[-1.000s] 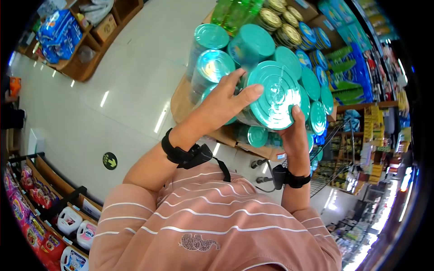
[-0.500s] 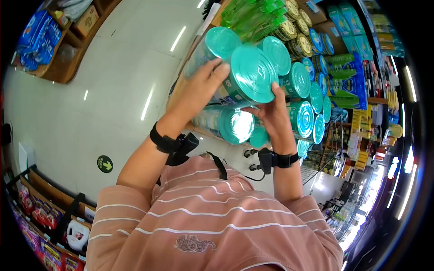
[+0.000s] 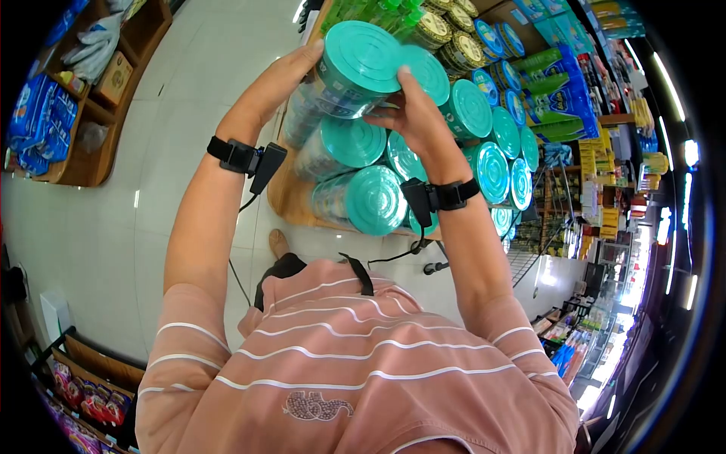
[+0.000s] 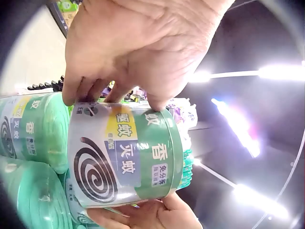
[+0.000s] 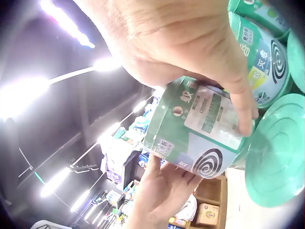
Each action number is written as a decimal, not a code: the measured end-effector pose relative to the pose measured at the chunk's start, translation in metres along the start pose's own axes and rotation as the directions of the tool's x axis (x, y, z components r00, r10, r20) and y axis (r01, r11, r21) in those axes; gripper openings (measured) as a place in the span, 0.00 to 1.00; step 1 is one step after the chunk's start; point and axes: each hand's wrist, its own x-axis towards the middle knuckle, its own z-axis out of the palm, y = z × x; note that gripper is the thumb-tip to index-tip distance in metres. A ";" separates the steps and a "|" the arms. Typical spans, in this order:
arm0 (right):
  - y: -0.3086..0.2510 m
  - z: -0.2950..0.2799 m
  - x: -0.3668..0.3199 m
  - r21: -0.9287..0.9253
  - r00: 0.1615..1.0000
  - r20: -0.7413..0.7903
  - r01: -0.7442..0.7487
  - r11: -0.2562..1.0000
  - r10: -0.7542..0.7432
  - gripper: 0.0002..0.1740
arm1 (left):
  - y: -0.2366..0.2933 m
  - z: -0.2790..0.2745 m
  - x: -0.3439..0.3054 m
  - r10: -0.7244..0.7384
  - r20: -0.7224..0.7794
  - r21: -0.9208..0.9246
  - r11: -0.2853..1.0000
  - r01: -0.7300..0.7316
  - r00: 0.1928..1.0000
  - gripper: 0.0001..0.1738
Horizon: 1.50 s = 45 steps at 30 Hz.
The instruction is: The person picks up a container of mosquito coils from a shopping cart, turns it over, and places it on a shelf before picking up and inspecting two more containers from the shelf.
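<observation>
A round tub with a teal lid (image 3: 363,57) is held between both hands above other tubs, its lid facing the head camera. The left hand (image 3: 283,79) grips its left side; the left wrist view shows that hand (image 4: 138,52) with fingers and thumb on the labelled wall (image 4: 124,155), which bears a dark spiral. On the opposite side the right hand (image 3: 416,113) holds it, thumb at the lid's rim. In the right wrist view the right hand's (image 5: 190,47) fingers lie along the tub's label (image 5: 214,117). Below it, more teal-lidded tubs (image 3: 376,200) stand or lean close together.
Green bottles (image 3: 378,15), yellow tins (image 3: 461,49) and blue-lidded tins (image 3: 485,87) sit behind the tubs. A wire cart (image 3: 541,227) stands at right, wooden shelving (image 3: 102,125) at upper left. A foot (image 3: 278,243) shows on the tiled floor (image 3: 181,166).
Both hands have carried the tub up and to the left in the head view. Tubs beneath it are more exposed, and the left hand now reaches round its far left side.
</observation>
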 end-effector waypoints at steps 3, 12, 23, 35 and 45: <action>-0.001 0.004 0.002 0.006 1.000 -0.006 0.022 1.000 -0.022 0.32 | 0.001 -0.004 0.005 -0.011 0.018 -0.007 1.000 0.011 1.000 0.39; -0.010 0.003 0.037 -0.185 0.995 -0.016 0.096 0.978 -0.101 0.24 | 0.002 -0.019 0.020 0.023 0.066 -0.054 0.998 -0.020 0.998 0.36; -0.002 -0.010 0.090 -0.759 0.934 -0.076 0.172 0.628 -0.348 0.22 | -0.034 -0.013 0.037 0.094 0.022 -0.171 0.981 -0.089 0.995 0.38; -0.020 0.009 0.063 -0.981 0.899 0.091 0.155 0.118 -0.429 0.20 | -0.051 -0.016 0.040 0.054 0.018 -0.061 0.997 -0.053 0.998 0.42; -0.025 -0.015 0.037 -0.931 0.795 0.220 0.345 0.123 -0.565 0.30 | -0.040 -0.005 0.030 0.023 0.005 -0.036 0.999 -0.023 1.000 0.44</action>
